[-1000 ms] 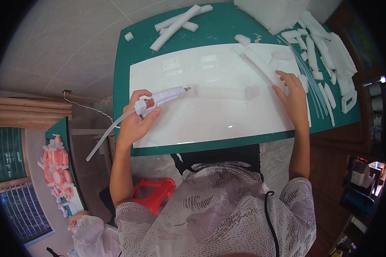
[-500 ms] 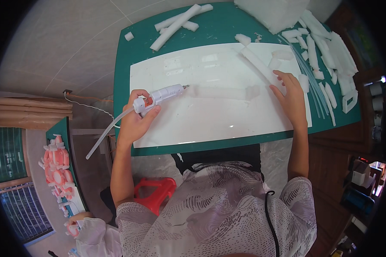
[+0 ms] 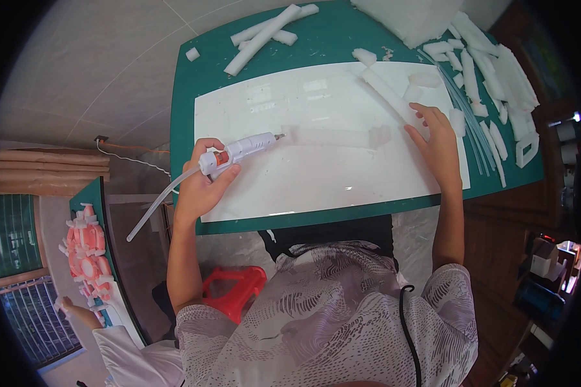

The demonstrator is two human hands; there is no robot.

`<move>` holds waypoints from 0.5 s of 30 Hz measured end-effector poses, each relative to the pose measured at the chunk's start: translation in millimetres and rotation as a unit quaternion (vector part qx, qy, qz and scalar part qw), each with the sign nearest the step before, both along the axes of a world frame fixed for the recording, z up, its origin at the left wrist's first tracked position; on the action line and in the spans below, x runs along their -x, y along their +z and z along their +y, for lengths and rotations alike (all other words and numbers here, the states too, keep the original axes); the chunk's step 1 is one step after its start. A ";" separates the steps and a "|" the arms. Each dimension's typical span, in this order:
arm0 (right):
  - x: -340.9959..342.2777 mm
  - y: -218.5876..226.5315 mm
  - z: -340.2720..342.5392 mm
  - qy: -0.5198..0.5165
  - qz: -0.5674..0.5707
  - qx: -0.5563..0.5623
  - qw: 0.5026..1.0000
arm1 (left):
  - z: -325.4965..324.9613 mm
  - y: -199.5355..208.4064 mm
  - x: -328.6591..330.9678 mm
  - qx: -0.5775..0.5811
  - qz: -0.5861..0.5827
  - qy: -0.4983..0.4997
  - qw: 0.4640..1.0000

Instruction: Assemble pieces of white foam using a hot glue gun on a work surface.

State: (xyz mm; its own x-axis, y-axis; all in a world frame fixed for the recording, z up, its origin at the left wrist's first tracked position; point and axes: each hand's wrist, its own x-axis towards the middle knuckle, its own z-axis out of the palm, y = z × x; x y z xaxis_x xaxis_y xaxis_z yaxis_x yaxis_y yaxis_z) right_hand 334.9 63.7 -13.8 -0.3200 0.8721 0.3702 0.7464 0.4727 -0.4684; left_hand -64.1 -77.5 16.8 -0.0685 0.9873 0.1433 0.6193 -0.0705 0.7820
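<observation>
My left hand (image 3: 201, 184) is closed around a white hot glue gun (image 3: 252, 147) with a long, translucent glue stick (image 3: 155, 203) trailing from its back. The nozzle points right, close to the left end of a pale foam strip (image 3: 332, 138) that lies across the white board (image 3: 290, 187). This strip has a small block at each end. Over the board's right side, my right hand (image 3: 439, 151) has its fingers apart, beside the near end of a slanting white foam strip (image 3: 387, 91). Whether a fingertip touches that strip cannot be told.
White foam offcuts (image 3: 471, 84) and thin clear sticks (image 3: 474, 129) lie along the right of the green table (image 3: 193, 77). Foam bars (image 3: 265, 39) cross at the far left. A red stool (image 3: 235, 293) stands below. Another person's arm (image 3: 84, 313) reaches beside pink pieces at left.
My hands and the glue gun stay almost where they were. At the left, the other person's arm has stretched out farther from their white sleeve.
</observation>
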 end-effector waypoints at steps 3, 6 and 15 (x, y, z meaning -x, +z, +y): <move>0.6 -1.0 0.0 0.001 0.000 -0.004 1.000 | 0.1 0.3 0.3 0.002 0.002 0.005 1.000; 0.1 -1.5 -0.6 0.000 0.002 0.000 1.000 | 4.7 0.3 -0.1 0.000 0.002 0.005 1.000; -0.3 -1.7 -3.4 0.000 0.005 0.004 1.000 | 12.2 -2.2 0.5 -0.008 0.024 0.009 1.000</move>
State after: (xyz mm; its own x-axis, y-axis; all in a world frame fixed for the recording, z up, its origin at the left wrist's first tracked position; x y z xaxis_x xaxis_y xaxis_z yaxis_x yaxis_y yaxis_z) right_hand 335.2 60.4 -15.5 -0.3169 0.8751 0.3658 0.7413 0.4691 -0.4801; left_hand -64.6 -65.3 14.5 -0.0794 0.9836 0.1621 0.6570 -0.0707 0.7505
